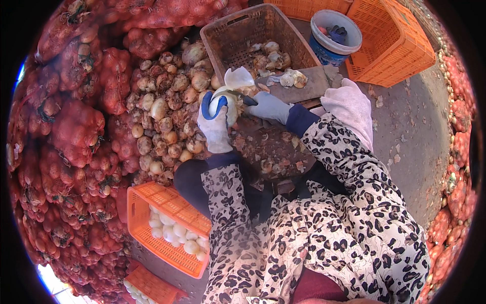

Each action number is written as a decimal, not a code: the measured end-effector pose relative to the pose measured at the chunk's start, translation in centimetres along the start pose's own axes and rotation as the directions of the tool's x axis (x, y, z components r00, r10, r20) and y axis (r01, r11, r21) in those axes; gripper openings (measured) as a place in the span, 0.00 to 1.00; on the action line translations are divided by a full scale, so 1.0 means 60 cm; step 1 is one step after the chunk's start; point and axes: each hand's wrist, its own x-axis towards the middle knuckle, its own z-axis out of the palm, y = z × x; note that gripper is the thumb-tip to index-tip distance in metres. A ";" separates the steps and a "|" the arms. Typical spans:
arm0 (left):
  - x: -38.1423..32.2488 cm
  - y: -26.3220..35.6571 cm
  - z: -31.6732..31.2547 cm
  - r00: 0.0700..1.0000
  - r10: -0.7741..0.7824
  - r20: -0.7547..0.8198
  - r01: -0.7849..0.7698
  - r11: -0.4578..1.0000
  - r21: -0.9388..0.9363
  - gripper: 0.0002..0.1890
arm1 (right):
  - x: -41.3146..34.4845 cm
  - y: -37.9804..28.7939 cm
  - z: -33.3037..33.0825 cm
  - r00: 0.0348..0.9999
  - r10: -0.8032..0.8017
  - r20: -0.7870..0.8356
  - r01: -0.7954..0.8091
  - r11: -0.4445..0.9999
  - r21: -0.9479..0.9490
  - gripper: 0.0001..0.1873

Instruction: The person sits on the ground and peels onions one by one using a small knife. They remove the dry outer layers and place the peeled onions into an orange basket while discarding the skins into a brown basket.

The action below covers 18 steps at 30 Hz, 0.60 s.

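Observation:
My left hand (pixel 213 127), in a white glove with blue-coated fingertips, grips a large pale onion (pixel 232 114). A knife (pixel 248 100) is in my right hand (pixel 270 107), also gloved. Its blade lies against the top of the onion, partly hidden by a curved piece of white onion layer (pixel 239 78) that stands up there. Just beyond my right hand, a board (pixel 283 90) spans the near end of a brown plastic crate (pixel 235 32). Onion scraps (pixel 290 78) rest on the board. Unpeeled onions (pixel 172 104) are heaped left of my left hand.
Red mesh sacks of onions (pixel 78 129) are stacked along the left. Peeled onions (pixel 178 232) fill part of an orange crate (pixel 163 250) by my left side. A bucket (pixel 328 53) holding gloves and another orange crate (pixel 391 45) stand at upper right. Skins litter the floor (pixel 410 133).

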 end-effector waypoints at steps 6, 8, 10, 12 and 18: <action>0.002 -0.021 -0.016 0.994 -0.064 -0.090 0.032 0.946 -0.322 0.19 | 0.004 -0.009 0.012 0.998 0.012 0.069 -0.024 0.984 0.179 0.17; 0.008 -0.048 -0.034 0.989 -0.043 -0.144 -0.016 0.922 -0.386 0.17 | 0.008 -0.010 0.019 0.996 0.028 0.087 -0.046 0.974 0.222 0.17; -0.012 -0.019 -0.032 0.978 0.173 -0.115 -0.154 0.976 0.156 0.16 | 0.013 0.003 0.020 0.994 0.078 0.078 -0.096 0.962 0.254 0.19; -0.029 0.003 -0.019 0.981 0.176 -0.076 -0.146 0.944 0.297 0.15 | 0.020 0.011 0.025 0.988 0.137 0.067 -0.150 0.950 0.275 0.23; 0.001 -0.028 -0.010 0.991 -0.130 -0.014 0.112 0.896 -0.429 0.21 | 0.019 0.033 0.030 0.984 -0.022 -0.174 -0.028 0.959 -0.283 0.25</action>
